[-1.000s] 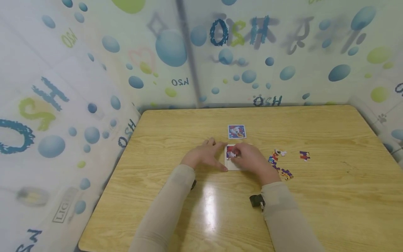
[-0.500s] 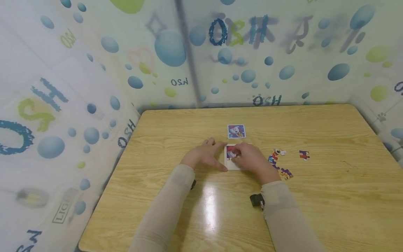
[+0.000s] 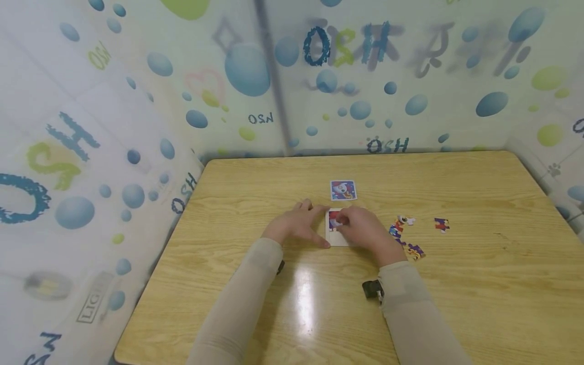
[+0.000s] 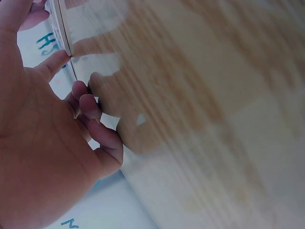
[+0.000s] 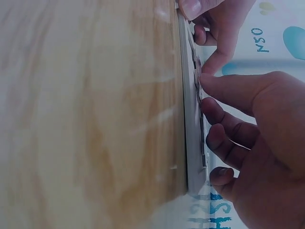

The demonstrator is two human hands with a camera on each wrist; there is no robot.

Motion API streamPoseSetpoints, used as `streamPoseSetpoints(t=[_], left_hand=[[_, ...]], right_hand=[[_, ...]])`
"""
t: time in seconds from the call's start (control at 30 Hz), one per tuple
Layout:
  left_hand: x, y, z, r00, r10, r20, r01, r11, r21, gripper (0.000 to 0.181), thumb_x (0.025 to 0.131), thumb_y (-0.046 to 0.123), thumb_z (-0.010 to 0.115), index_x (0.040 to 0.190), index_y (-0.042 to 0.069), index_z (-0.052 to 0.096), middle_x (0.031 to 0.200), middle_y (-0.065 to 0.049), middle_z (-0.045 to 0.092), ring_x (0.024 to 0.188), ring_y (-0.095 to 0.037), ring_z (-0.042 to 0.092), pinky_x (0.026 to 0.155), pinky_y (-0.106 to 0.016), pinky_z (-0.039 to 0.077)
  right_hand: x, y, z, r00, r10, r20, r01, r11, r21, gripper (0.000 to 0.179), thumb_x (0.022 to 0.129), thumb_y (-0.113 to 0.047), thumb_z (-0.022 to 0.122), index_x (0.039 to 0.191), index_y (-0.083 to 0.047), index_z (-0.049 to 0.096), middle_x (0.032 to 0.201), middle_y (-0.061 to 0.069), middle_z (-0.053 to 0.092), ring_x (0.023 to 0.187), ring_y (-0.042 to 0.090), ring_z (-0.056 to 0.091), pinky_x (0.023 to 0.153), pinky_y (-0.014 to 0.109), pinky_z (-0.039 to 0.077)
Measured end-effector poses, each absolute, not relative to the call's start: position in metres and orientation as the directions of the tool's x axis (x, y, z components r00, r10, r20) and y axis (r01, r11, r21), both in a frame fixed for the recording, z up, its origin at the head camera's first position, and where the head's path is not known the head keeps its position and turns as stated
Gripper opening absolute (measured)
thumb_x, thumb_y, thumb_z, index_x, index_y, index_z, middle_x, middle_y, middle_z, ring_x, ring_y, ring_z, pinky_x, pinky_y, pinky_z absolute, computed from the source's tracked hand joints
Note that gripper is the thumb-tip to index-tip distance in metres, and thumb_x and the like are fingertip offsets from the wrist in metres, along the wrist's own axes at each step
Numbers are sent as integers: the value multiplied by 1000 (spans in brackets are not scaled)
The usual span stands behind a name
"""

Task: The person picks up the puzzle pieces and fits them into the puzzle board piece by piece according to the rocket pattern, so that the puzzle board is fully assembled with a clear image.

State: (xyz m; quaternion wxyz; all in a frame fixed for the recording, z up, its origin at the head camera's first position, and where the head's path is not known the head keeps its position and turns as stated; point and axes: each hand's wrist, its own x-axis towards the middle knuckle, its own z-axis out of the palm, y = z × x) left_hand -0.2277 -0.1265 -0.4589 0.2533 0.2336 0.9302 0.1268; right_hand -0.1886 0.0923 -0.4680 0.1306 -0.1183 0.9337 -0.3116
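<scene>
A small white puzzle tray point(image 3: 338, 240) lies on the wooden table, with red and purple puzzle pieces point(image 3: 333, 217) set in its upper left part. My left hand point(image 3: 295, 224) braces its left side, index finger at the far corner and thumb at the near one. The other left fingers bend against the tabletop in the left wrist view. Over the tray, my right hand point(image 3: 362, 229) pinches a puzzle piece between thumb and index finger, low at the surface; the fingers mostly hide it. In the right wrist view the right thumb touches the pieces on the tray point(image 5: 192, 148).
Just beyond the tray lies a square picture card point(image 3: 343, 190) with a white character on it. Several loose puzzle pieces point(image 3: 396, 231) lie right of my right hand, and one more piece point(image 3: 441, 224) is farther right. A patterned wall point(image 3: 319, 121) borders the table's back.
My right fingertips have shifted very slightly over the red pieces in the tray. The left hand, the card and the loose pieces have stayed put.
</scene>
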Motion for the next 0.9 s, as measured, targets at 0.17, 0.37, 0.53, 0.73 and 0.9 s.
streamPoseSetpoints(t=[0.17,0.37,0.53,0.73,0.9], left_hand=[[-228,-127,-460,-762,498,-413,371,860,351,111,77,74,83,168,45,25,154,-9,38,140,-31,42,111,-59,50],[-228,-126,-460,-763,495,-415,371,862,346,111,77,74,83,168,45,25,155,-9,38,140,-31,41,111,-59,50],[-228,-126,-459,-763,494,-416,371,862,344,111,77,73,83,168,45,25,155,-9,38,141,-31,41,112,-60,50],[-228,-126,-459,-764,494,-414,373,863,341,111,77,73,83,168,44,25,154,-8,39,138,-30,42,111,-59,50],[-228,-126,-459,-766,496,-409,379,862,336,111,77,73,83,168,44,25,153,-9,39,137,-30,42,111,-59,50]], right_hand=[[-188,91,-467,-937,-304,-174,-143,785,-603,27,105,-22,67,127,-8,74,123,13,72,117,32,68,107,53,56],[-189,90,-467,-936,-299,-185,-131,786,-604,28,105,-22,67,128,-8,74,125,13,73,119,32,68,108,53,56],[-189,90,-465,-934,-300,-194,-124,783,-610,27,105,-22,67,127,-8,73,125,14,73,117,32,67,107,53,56],[-190,90,-464,-933,-302,-195,-129,788,-601,25,105,-22,66,126,-11,74,121,13,73,111,30,67,103,53,57],[-190,88,-467,-930,-325,-171,-169,793,-585,23,105,-22,65,124,-15,76,117,12,74,109,32,68,100,54,58]])
